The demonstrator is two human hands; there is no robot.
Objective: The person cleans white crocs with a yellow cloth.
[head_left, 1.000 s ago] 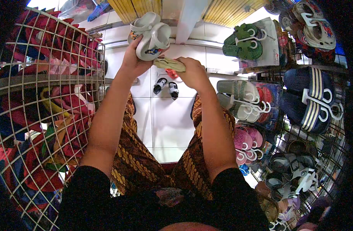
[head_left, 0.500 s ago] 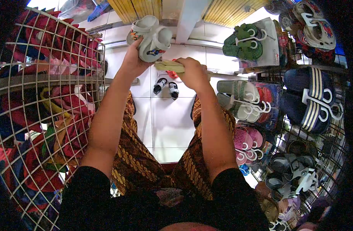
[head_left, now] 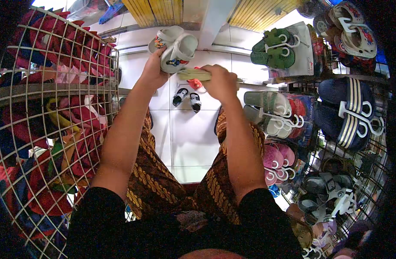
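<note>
My left hand (head_left: 154, 72) is closed around a pair of white clogs (head_left: 179, 52) with small colourful figures on their sides, held up with their openings facing up. Closed too, my right hand (head_left: 219, 82) grips a pale yellow-green flat strip (head_left: 193, 74), blurred by motion, and I cannot tell if it is a cloth or a brush. The strip's free end is right at the lower side of the clogs. Below the hands, black-and-white sandals (head_left: 187, 100) stand on the floor, with a red-orange item (head_left: 195, 83) just behind them.
On the left stands a white wire rack (head_left: 55, 90) full of red and dark goods. Racks on the right carry green sandals (head_left: 275, 48), navy striped slides (head_left: 349, 113), pink sandals (head_left: 279, 159) and black sandals (head_left: 327, 190) on white hangers. White tiles (head_left: 187, 138) cover the floor.
The white clogs in my left hand have shifted slightly right and down, turning a little. My right hand has moved slightly right with the strip.
</note>
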